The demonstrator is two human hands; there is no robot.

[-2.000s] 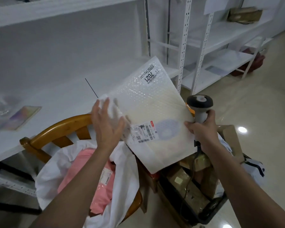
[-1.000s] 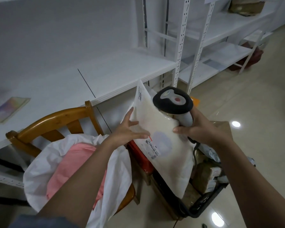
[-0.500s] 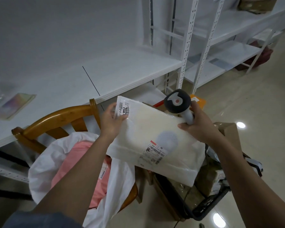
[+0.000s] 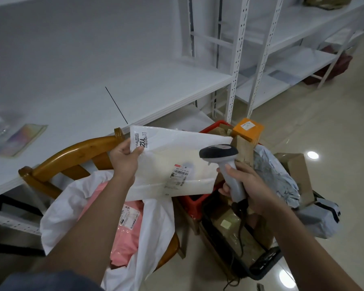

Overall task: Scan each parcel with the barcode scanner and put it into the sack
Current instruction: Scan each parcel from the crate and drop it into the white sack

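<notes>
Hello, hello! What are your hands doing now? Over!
Left hand pinching white parcel by its corner. Right hand gripping scanner, head over the label. Sack open below, pink parcel inside. Nothing blocking.

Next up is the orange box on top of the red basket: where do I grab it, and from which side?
Take the orange box from above, fingers across its upper end. It stands tilted among brown parcels in the red basket, so only its labelled top and upper sides are free. The right hand holds the scanner, so the left hand would have to take it, I think.
</notes>
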